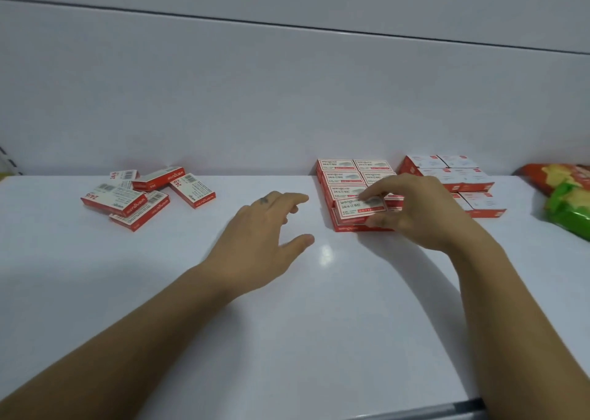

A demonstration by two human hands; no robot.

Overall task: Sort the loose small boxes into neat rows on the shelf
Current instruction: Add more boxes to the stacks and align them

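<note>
Head view, white shelf (287,324), grey wall (287,84) behind.

Right hand (424,212): grip closed on one red-and-white box (359,207), fingers on its far edge, thumb on its near edge. The box lies label up and slightly askew on the front left corner of the rows (341,177). Whether it rests fully on the box beneath cannot be told.

Rows: red-and-white boxes, two across, packed edge to edge, running from the wall toward the camera, right of centre. The right column is partly hidden by the hand.

Left hand (258,237): grip open, fingers spread and relaxed, holding nothing, over bare shelf just left of the rows. Contact with the shelf cannot be told.

Loose boxes (140,196): a heap far left near the wall, well apart from the rows, lying at mixed angles, some overlapping, one propped on edge.

White boxes (453,172): a second block just right of the rows, stacked at its rear.

Bags (568,196): orange and green, at the right edge.
</note>
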